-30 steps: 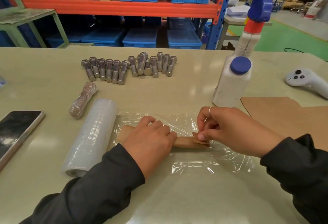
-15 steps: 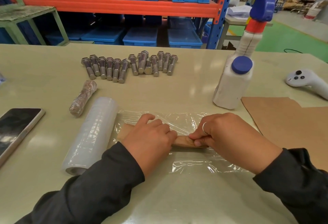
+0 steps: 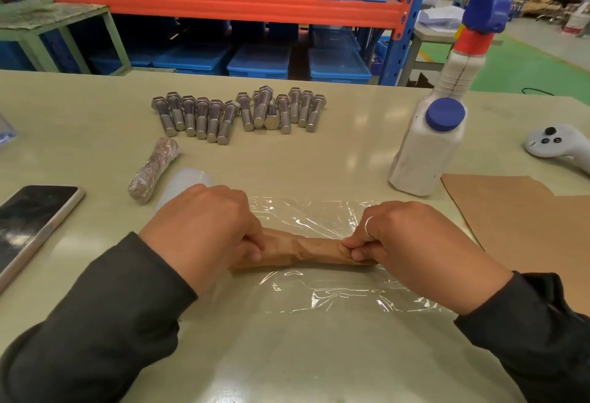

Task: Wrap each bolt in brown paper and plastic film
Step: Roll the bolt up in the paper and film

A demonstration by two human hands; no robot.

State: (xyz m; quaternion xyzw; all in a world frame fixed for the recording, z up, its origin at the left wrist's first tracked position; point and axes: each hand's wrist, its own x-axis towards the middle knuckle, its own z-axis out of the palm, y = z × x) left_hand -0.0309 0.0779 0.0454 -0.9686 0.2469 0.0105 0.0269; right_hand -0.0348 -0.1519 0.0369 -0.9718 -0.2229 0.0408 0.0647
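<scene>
Left hand [image 3: 204, 230]: grip curled around paper-wrapped bolt [image 3: 303, 251].
Right hand [image 3: 412, 243]: grip pinched the bolt's other end.
Location: on plastic film [image 3: 335, 294], counter [image 3: 319, 160].
Risk: uneven rolling could wrinkle film, loosen paper.

Bolts [image 3: 236, 113] showing shiny grey metal, threaded shanks. Bolt wrap [image 3: 306, 251] looking like crinkled matt brown paper. Film [image 3: 335, 294] lying clear, glossy, wrinkled plastic. Surface [image 3: 319, 364] reflecting, smooth pale green. Bottle [image 3: 424, 150] showing matt white plastic.

Bright even overhead light, soft glare patches on table [image 3: 319, 160], plastic film [image 3: 319, 294] glints, wide-angle edge bending, bg maybe slightly soft
</scene>
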